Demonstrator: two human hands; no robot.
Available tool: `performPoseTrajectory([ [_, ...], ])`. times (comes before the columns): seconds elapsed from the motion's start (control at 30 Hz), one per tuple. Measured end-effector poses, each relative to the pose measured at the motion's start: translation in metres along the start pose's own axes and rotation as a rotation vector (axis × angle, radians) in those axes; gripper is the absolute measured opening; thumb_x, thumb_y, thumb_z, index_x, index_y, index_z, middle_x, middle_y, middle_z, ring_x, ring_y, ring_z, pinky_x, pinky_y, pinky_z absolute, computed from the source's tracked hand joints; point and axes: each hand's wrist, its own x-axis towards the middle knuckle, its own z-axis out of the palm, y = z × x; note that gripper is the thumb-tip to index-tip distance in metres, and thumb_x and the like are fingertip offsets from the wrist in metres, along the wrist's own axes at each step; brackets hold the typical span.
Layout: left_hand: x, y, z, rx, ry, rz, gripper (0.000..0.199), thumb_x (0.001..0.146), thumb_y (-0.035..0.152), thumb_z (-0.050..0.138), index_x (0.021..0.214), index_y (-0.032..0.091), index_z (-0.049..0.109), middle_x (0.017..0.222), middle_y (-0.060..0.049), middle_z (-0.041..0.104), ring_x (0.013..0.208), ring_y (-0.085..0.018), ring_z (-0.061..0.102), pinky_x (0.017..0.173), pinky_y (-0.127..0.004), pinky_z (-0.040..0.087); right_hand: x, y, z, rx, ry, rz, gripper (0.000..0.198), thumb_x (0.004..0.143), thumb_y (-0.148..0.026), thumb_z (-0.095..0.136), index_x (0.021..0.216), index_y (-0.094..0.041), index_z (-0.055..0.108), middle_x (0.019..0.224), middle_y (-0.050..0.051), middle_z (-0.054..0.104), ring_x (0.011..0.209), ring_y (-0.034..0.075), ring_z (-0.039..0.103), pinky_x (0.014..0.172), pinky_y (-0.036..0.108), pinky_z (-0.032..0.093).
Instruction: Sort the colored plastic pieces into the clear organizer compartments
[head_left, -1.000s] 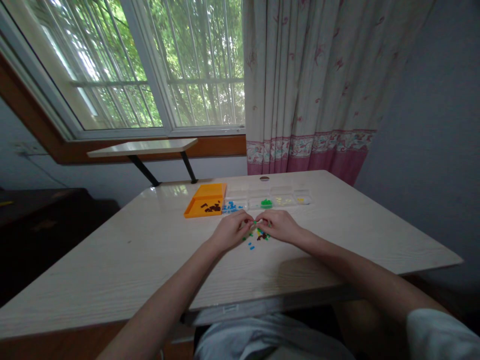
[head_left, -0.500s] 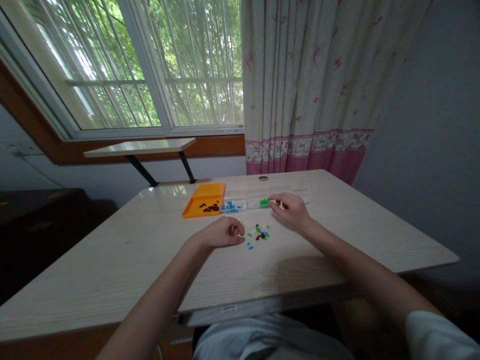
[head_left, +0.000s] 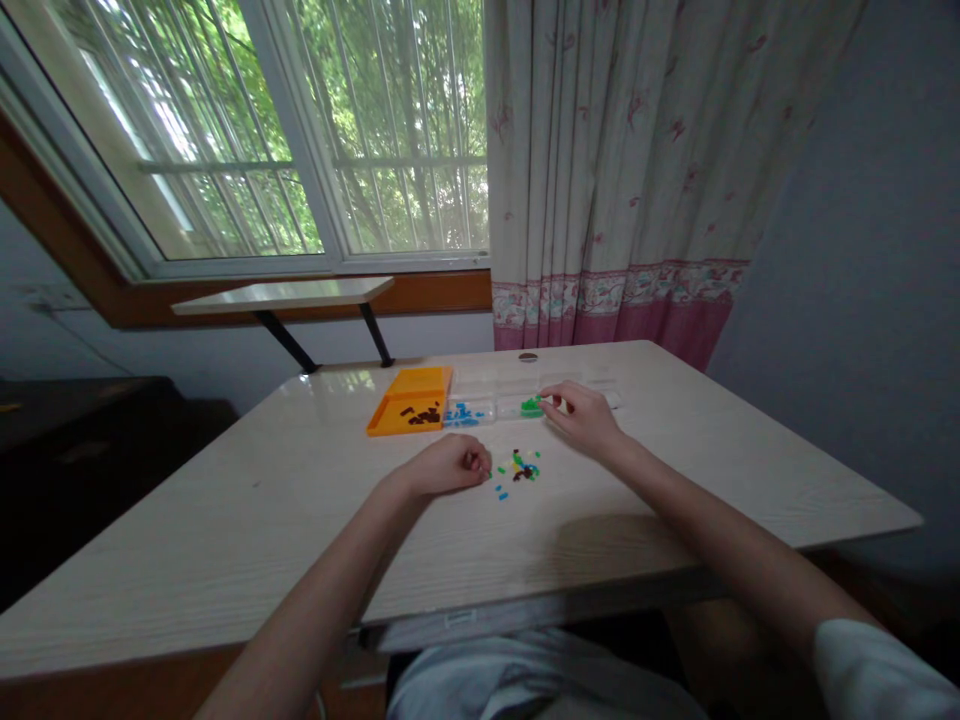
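My left hand [head_left: 452,464] rests on the table, its fingers curled together and the thumb tip pressed to them. A speck of green shows at those fingertips, too small to make out its shape. Just right of them lies a loose pile of small coloured pieces [head_left: 526,471], green, blue, yellow and dark brown. My right hand [head_left: 583,413] is over the clear compartment box [head_left: 486,409], thumb and forefinger pinched beside the green pieces [head_left: 531,406]. What sits in that pinch cannot be told apart from the green behind it.
Left of the clear box stands an open orange box [head_left: 381,417] with dark brown pieces [head_left: 425,414]. Blue pieces [head_left: 463,414] lie in the clear compartment beside it. A small raised shelf [head_left: 285,293] is at the table's back left. The table [head_left: 262,540] ends near my body.
My left fingers have closed further around the green speck. My right hand stays at the green compartment, almost unmoved. The pile looks the same.
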Motion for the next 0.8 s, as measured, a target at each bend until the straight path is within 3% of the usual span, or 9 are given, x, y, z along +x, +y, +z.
performPoseTrajectory([
  [0.17, -0.001, 0.001, 0.000, 0.040, 0.028, -0.010, 0.016, 0.068, 0.020, 0.051, 0.075, 0.012, 0.064, 0.060, 0.001, 0.055, 0.055, -0.008, 0.045, 0.051, -0.018, 0.032, 0.007, 0.018, 0.017, -0.080, -0.113, 0.135, 0.017, 0.080, -0.029, 0.052, 0.089, -0.020, 0.063, 0.076, 0.001, 0.062, 0.071, 0.013, 0.055, 0.062, 0.022, 0.036],
  [0.37, 0.001, 0.005, 0.004, 0.061, 0.098, 0.016, 0.015, 0.069, 0.017, 0.050, 0.073, 0.012, 0.064, 0.062, 0.000, 0.057, 0.054, -0.008, 0.045, 0.051, -0.018, 0.033, 0.009, 0.029, 0.025, -0.144, -0.238, 0.184, 0.024, 0.081, -0.032, 0.050, 0.098, -0.020, 0.062, 0.081, 0.003, 0.064, 0.073, 0.014, 0.056, 0.063, 0.023, 0.038],
  [0.6, 0.003, 0.018, 0.002, 0.135, 0.331, 0.074, 0.016, 0.073, 0.016, 0.049, 0.077, 0.013, 0.064, 0.069, -0.002, 0.058, 0.061, -0.009, 0.047, 0.056, -0.019, 0.035, -0.007, 0.001, 0.015, 0.040, -0.366, -0.014, 0.018, 0.081, -0.026, 0.050, 0.091, -0.019, 0.063, 0.074, 0.001, 0.062, 0.067, 0.011, 0.055, 0.062, 0.021, 0.037],
  [0.8, 0.006, 0.019, 0.006, 0.155, 0.414, 0.126, 0.014, 0.076, 0.021, 0.052, 0.077, 0.014, 0.064, 0.069, -0.002, 0.058, 0.062, -0.010, 0.048, 0.056, -0.019, 0.036, -0.015, -0.030, 0.027, 0.171, -0.408, -0.116, 0.020, 0.080, -0.026, 0.052, 0.096, -0.020, 0.062, 0.072, 0.000, 0.062, 0.066, 0.010, 0.055, 0.062, 0.019, 0.036],
])
